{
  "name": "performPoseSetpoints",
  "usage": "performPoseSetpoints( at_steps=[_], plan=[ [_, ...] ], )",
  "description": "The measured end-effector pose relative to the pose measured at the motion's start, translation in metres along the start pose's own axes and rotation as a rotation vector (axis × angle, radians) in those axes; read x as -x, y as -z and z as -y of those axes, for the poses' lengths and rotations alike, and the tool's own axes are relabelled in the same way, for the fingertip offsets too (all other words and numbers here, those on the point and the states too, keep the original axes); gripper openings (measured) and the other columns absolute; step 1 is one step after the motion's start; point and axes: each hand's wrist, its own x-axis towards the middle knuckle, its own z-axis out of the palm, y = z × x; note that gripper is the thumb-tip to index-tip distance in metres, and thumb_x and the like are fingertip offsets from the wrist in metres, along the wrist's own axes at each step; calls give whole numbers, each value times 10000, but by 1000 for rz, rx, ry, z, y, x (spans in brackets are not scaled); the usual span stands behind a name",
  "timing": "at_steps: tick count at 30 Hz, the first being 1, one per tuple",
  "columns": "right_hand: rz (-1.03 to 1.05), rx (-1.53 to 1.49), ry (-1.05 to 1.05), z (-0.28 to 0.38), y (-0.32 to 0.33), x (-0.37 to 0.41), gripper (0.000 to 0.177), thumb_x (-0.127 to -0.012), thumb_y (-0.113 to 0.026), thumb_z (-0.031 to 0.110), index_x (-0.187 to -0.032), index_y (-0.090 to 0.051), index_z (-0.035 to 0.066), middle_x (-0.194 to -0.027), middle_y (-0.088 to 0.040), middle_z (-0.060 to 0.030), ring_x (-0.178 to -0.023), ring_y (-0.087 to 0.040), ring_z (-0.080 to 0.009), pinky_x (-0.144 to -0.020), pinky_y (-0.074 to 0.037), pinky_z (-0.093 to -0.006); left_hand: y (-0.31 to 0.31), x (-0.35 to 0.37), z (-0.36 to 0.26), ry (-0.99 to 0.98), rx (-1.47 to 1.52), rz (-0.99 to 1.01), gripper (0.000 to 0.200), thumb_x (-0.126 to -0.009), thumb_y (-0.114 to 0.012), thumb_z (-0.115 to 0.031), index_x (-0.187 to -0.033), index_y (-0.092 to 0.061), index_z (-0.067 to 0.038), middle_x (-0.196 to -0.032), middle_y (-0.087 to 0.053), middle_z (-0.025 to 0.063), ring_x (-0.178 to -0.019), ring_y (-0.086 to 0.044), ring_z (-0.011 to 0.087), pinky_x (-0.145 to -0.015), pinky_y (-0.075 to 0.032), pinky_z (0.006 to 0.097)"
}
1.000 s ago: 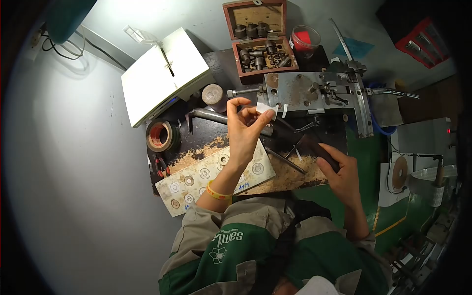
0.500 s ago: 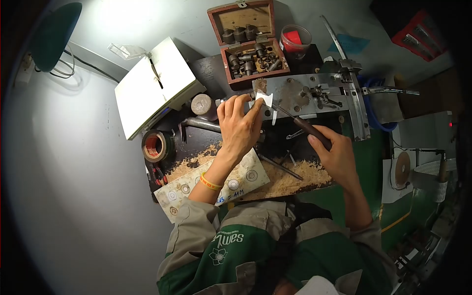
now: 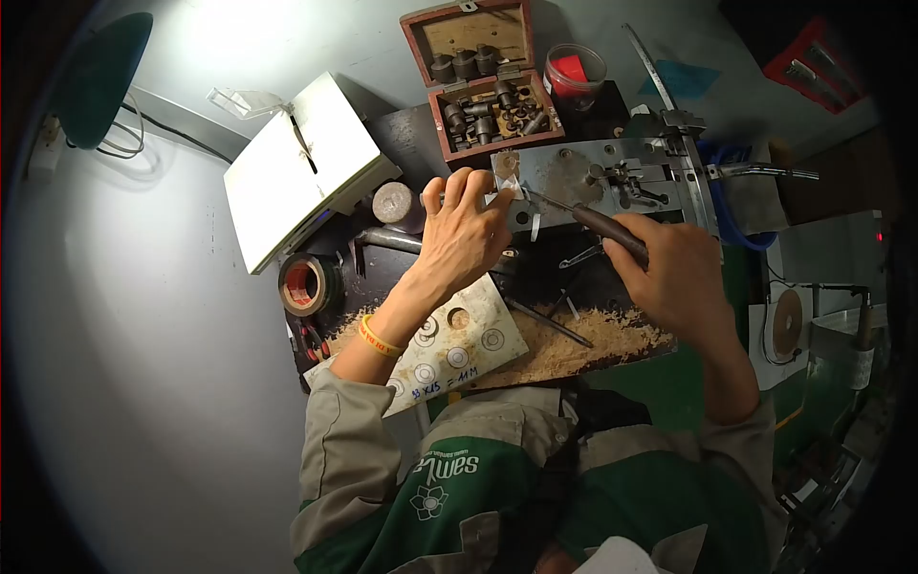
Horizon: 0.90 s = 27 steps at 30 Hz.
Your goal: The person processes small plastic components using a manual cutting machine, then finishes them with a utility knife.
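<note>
My right hand [image 3: 674, 273] is wrapped round the brown handle [image 3: 612, 230] of a slim hand tool. Its thin metal shaft [image 3: 552, 201] points left to a small white piece [image 3: 511, 186], which looks like paper or thin plastic. The fingertips of my left hand [image 3: 467, 225] are closed at that piece, at the left end of a metal plate fixture [image 3: 564, 177]. A narrow white strip [image 3: 535, 228] hangs at the plate's front edge. My left fingers partly hide the white piece.
Behind the plate stand an open wooden box [image 3: 497, 120] of metal parts and a clear tub [image 3: 574, 77]. A white case [image 3: 306, 172], tape roll [image 3: 308, 285] and metal cylinder [image 3: 394, 204] lie left. A marked board [image 3: 473, 330] and wood shavings [image 3: 612, 335] lie in front.
The white piece now lies lower against the plate and shows less. My right hand has shifted slightly right, and my left forearm has swung left, uncovering more of the marked board.
</note>
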Motion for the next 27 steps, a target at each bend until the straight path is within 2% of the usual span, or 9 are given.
performPoseSetpoints(
  at_steps=[6, 11, 13, 17, 18, 21, 24, 27],
  plan=[
    [-2, 8, -3, 0, 2, -3, 203, -859, -634, 266, -899, -679, 72, -569, -603, -106, -558, -616, -314, -574, -463, -432, 0, -9, 3, -66, -16, 72, 264, -863, -588, -153, -1102, -621, -44, -1003, -462, 78, -1069, -437, 226, -920, -276, 433],
    [-14, 3, 21, -1, 4, -5, 194, -849, -643, 258, -869, -670, 67, -599, -616, -118, -581, -625, -321, -580, -465, -437, -2, -15, 8, -107, -39, 170, 264, -862, -583, -166, -1089, -598, -34, -960, -469, 66, -1018, -459, 211, -884, -290, 409],
    [47, 1, -42, 2, 12, -8, 187, -844, -651, 252, -869, -665, 68, -600, -615, -117, -585, -627, -315, -580, -459, -442, -3, -17, 11, -110, -12, 193, 269, -855, -582, -158, -1092, -599, -32, -947, -484, 59, -1006, -469, 206, -873, -294, 400],
    [-271, -93, 9, -9, 22, -6, 183, -856, -649, 242, -901, -678, 66, -542, -561, -85, -519, -586, -292, -568, -437, -407, -1, -21, 15, -133, 51, 198, 254, -832, -598, -153, -1040, -652, -19, -963, -541, 52, -995, -489, 203, -860, -307, 389],
    [-295, -106, 8, -12, 25, -4, 194, -865, -645, 239, -943, -685, 66, -534, -549, -75, -492, -571, -270, -571, -431, -381, 2, -22, 17, -83, 127, 186, 244, -817, -623, -147, -1019, -699, -33, -986, -561, 55, -1018, -494, 212, -863, -317, 384],
    [-199, -194, -96, -15, 34, 2, 221, -864, -652, 240, -996, -681, 64, -540, -557, -72, -486, -570, -230, -556, -415, -362, -2, -23, 26, -10, 275, 132, 184, -816, -674, -114, -986, -736, -80, -979, -590, 55, -1000, -534, 215, -836, -352, 351],
    [-201, -188, -67, -26, 17, 4, 224, -864, -653, 240, -998, -681, 62, -532, -551, -69, -488, -572, -227, -552, -413, -359, -2, -31, 25, 8, 278, 145, 154, -817, -664, -85, -952, -738, -90, -951, -605, 47, -948, -552, 212, -820, -362, 329],
    [-141, -186, -97, -29, 12, 6, 232, -860, -659, 248, -1000, -682, 64, -533, -548, -63, -488, -565, -226, -551, -406, -356, -1, -39, 29, -133, 174, 157, 131, -811, -646, -59, -912, -727, -80, -931, -609, 47, -924, -554, 215, -816, -366, 322]
  ],
)
